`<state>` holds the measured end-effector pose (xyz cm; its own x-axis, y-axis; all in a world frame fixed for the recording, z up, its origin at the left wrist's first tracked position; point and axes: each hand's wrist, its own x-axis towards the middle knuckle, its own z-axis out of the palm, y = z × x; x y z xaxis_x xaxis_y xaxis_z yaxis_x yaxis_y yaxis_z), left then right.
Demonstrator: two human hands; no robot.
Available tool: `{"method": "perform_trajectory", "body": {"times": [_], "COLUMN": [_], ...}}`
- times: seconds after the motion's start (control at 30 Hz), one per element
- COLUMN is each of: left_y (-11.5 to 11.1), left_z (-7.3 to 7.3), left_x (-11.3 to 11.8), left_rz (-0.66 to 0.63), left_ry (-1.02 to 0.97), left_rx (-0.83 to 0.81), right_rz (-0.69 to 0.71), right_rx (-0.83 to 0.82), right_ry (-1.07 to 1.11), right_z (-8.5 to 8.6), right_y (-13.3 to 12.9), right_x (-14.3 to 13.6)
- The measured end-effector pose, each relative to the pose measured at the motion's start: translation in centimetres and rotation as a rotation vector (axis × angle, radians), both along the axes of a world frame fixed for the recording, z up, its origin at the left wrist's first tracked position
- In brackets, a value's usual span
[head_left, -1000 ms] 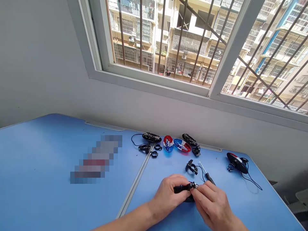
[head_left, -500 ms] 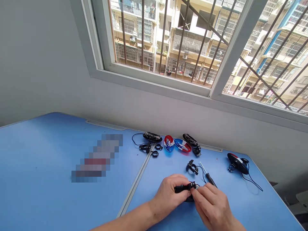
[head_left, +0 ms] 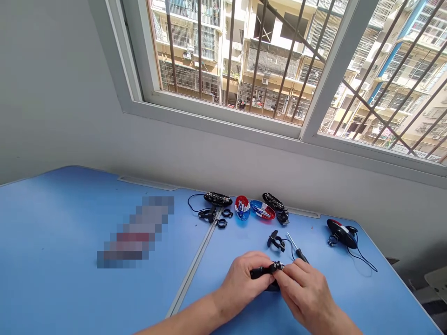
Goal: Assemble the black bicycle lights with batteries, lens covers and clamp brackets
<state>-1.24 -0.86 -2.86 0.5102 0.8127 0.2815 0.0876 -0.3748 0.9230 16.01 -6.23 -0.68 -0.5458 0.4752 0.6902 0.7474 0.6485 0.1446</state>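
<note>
My left hand [head_left: 240, 281] is closed round a black plastic piece [head_left: 257, 272], dark and oval underneath, with a small ring clamp [head_left: 276, 265] standing up at its right end. The fingers of my right hand [head_left: 307, 289] are pinched together against that clamp; whatever lies between their tips is hidden. Just beyond my hands rests a loose black clamp [head_left: 275, 241] with a thin cord. A screwdriver [head_left: 301, 255] lies beside it, its black handle partly behind my right hand.
Along the back of the blue table [head_left: 70, 223] lie black oval housings [head_left: 218, 199], red-and-blue oval covers [head_left: 242, 208] and small ring clamps [head_left: 221, 223]. To the right is an oval unit [head_left: 342, 233] with a cord. A blurred patch [head_left: 136, 232] covers something at left.
The view has shifted slightly, so everything sits a little further left. Both hands stay on the black piece, with only slight movement of the right fingers.
</note>
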Motion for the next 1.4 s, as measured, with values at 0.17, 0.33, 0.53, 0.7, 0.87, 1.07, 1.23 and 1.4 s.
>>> {"method": "perform_trajectory", "body": {"times": [0.17, 0.33, 0.53, 0.7, 0.87, 1.07, 1.23, 1.4], "left_y": [0.0, 0.01, 0.04, 0.15, 0.19, 0.02, 0.01, 0.04], "left_z": [0.01, -0.01, -0.09, 0.02, -0.15, -0.01, 0.2, 0.17], "left_x": [-0.04, -0.07, -0.01, -0.08, -0.09, -0.07, -0.1, -0.1], "left_rz": [-0.017, -0.028, -0.024, -0.038, -0.038, -0.04, -0.035, -0.029], "left_ry": [-0.002, -0.002, -0.016, -0.011, -0.023, -0.005, 0.01, -0.012], "left_rx": [-0.005, -0.008, -0.006, -0.016, -0.026, -0.023, -0.02, -0.024], "right_rz": [0.003, 0.005, 0.049, 0.071, 0.091, 0.046, 0.023, 0.026], "right_rx": [-0.012, -0.028, -0.029, -0.053, -0.083, -0.097, -0.033, -0.021], "right_ry": [-0.017, -0.007, 0.058, 0.087, 0.114, 0.065, 0.015, 0.008], "right_z": [-0.19, 0.04, 0.16, 0.15, 0.0, -0.15, -0.15, -0.3], "right_y": [-0.01, -0.01, -0.05, -0.15, -0.23, -0.27, -0.2, -0.27], "right_x": [0.22, 0.05, -0.13, 0.02, 0.46, 0.53, 0.14, 0.13]}}
